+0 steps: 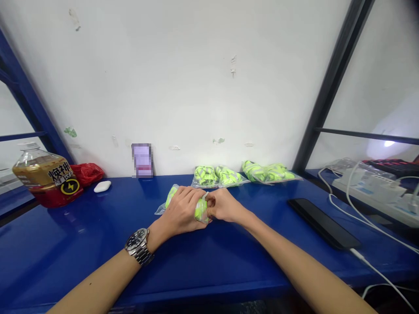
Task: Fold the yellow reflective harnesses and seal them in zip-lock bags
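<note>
A clear plastic bag with folded fluorescent yellow-green and grey fabric inside lies on the blue table, in the middle of the head view. My left hand, with a metal watch on its wrist, is wrapped over the bag from the left and covers much of it. At the bag's right end my right hand pinches the plastic edge, its fingertips partly hidden behind the bag. Behind my hands, against the wall, lie two similar bags, a nearer left one and a right one.
A large drink bottle stands at the left, beside a red plastic bag and a small white case. A phone leans on the wall. Another phone, with a cable, lies right, near a power strip.
</note>
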`<state>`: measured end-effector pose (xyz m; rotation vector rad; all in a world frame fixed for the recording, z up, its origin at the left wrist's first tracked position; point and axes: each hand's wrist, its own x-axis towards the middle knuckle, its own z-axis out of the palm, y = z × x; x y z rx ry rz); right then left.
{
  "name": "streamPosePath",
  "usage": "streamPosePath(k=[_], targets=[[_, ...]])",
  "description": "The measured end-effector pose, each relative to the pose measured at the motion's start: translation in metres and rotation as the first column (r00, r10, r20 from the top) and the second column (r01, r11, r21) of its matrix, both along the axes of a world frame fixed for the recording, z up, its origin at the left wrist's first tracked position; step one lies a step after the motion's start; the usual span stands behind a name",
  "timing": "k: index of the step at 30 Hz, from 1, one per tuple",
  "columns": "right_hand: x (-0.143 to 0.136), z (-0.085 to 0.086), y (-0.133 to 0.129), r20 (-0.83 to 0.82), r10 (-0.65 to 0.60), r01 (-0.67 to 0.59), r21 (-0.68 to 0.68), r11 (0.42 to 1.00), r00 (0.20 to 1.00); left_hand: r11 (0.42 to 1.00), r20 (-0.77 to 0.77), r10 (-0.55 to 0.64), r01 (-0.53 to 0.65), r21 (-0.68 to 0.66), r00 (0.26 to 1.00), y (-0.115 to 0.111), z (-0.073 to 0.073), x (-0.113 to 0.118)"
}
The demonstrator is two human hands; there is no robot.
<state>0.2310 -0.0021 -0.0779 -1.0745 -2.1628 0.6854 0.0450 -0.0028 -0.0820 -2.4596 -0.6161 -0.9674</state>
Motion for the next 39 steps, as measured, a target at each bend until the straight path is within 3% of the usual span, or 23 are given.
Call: streamPosePath(k=[1,3,6,8,11,13,18,24,27,30,32,34,37,39], targets=[[-0.002,0.0,-0.001,0.064,-0.129,0.122,0.107,0.987,0.99,1.0,0.011,-0.003,0.003,-0.004,1.0,0.0,0.0,0.001],[-0.004,-0.001,-0.004,0.15,-0.368,0.316,0.289,0.904,0.917,1.0,0.041,-0.008,0.008,-0.006,0.999,-0.002,0.0,0.002],[-0.004,-0.004,-0.006,0.129,-0.513,0.429,0.401,0.81,0.849,1.0,0.07,-0.014,0.014,0.0,0.997,-0.005,0.001,0.005],[-0.003,-0.008,-0.004,0.07,-0.436,0.373,0.408,0.833,0.897,1.0,0.077,-0.017,0.016,0.018,0.997,-0.008,0.001,0.009],[-0.002,-0.015,0.003,0.086,-0.168,0.128,0.348,0.929,0.982,0.998,0.033,-0.04,0.039,0.05,0.999,-0.016,0.001,0.017],[-0.004,-0.017,0.006,0.123,-0.067,0.027,0.302,0.953,0.99,0.996,-0.018,-0.062,0.063,0.056,0.998,-0.021,0.002,0.021],[-0.011,-0.008,-0.003,0.099,-0.172,0.134,0.307,0.942,0.98,0.993,0.029,-0.114,0.113,0.028,0.993,-0.024,0.008,0.017],[-0.013,-0.007,-0.008,-0.021,-0.2,0.201,0.151,0.968,0.98,0.99,-0.001,-0.142,0.142,-0.023,0.99,-0.022,0.006,0.013],[-0.01,-0.012,-0.005,-0.033,-0.219,0.221,0.118,0.968,0.975,0.998,0.018,-0.062,0.063,-0.011,0.998,-0.022,0.008,0.01],[-0.008,-0.011,-0.004,-0.045,-0.268,0.269,0.025,0.963,0.962,0.992,0.091,0.124,-0.123,-0.013,0.988,-0.021,0.013,0.003],[-0.008,-0.007,-0.006,-0.047,-0.273,0.27,-0.063,0.961,0.961,0.952,0.121,0.304,-0.297,-0.072,0.945,-0.022,0.017,-0.001],[-0.01,0.0,-0.012,-0.015,-0.271,0.267,-0.121,0.956,0.962,0.87,0.087,0.473,-0.449,-0.203,0.877,-0.024,0.021,-0.004],[-0.014,0.01,-0.024,0.114,-0.354,0.354,0.022,0.935,0.928,0.76,0.001,0.548,-0.498,-0.419,0.836,-0.031,0.027,-0.006],[-0.016,0.016,-0.029,0.177,-0.459,0.424,0.204,0.882,0.871,0.742,0.02,0.518,-0.437,-0.508,0.855,-0.036,0.03,-0.007]])
